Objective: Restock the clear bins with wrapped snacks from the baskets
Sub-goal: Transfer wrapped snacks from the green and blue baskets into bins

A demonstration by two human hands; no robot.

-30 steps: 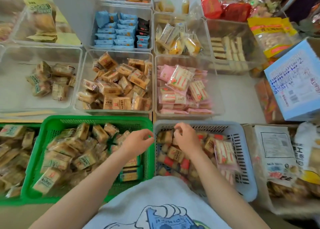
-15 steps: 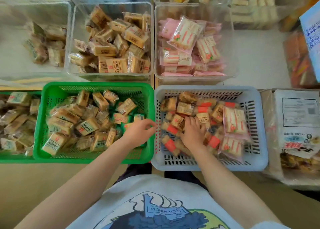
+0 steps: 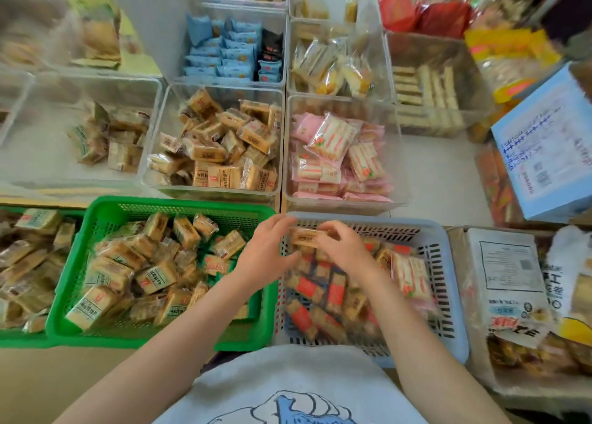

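A tan wrapped snack [image 3: 304,237] is held between my left hand [image 3: 267,253] and my right hand [image 3: 347,250], over the far left corner of the pale blue basket [image 3: 448,295]. That basket holds several tan snacks with red labels and a few pink ones. The green basket [image 3: 105,212] to its left is full of tan wrapped snacks. Beyond them stand a clear bin of tan snacks [image 3: 153,154] and a clear bin of pink snacks [image 3: 398,167].
More clear bins [image 3: 160,103] fill the shelf behind, with blue packets, yellow cakes and wafers. A blue carton [image 3: 551,154] and printed bags [image 3: 509,282] crowd the right side. Another green basket [image 3: 22,337] of snacks sits at the far left.
My right hand has lifted a tan snack out of the blue basket's pile. My left hand left the green basket's rim and joined it. The camera tilted back up.
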